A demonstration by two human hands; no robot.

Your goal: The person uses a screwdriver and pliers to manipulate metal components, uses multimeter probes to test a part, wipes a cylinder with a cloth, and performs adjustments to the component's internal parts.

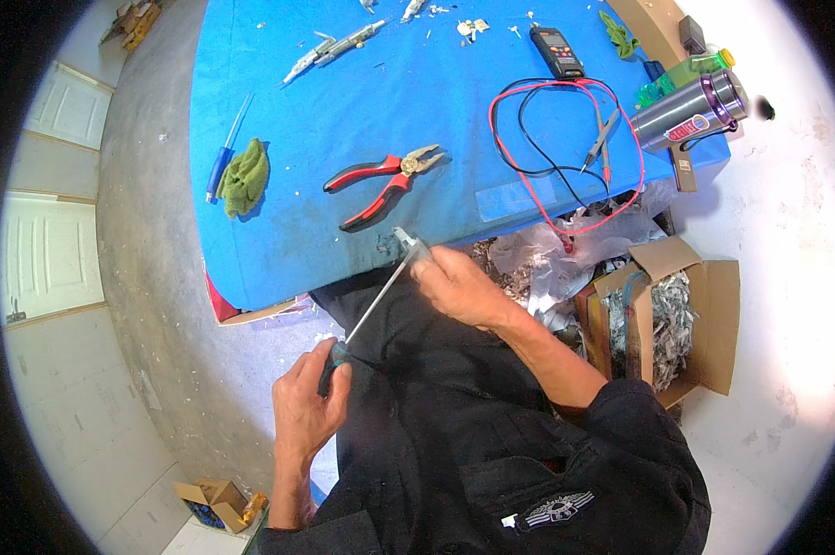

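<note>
At table [279,245]: left hand [308,398] holds screwdriver [373,307], right hand [464,289] grey piece [417,250].

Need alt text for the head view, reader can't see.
The left hand holds a screwdriver, its shaft pointing at a small pale part in the right hand. Beyond, red-handled pliers and a multimeter lie on a blue-covered table.
</note>
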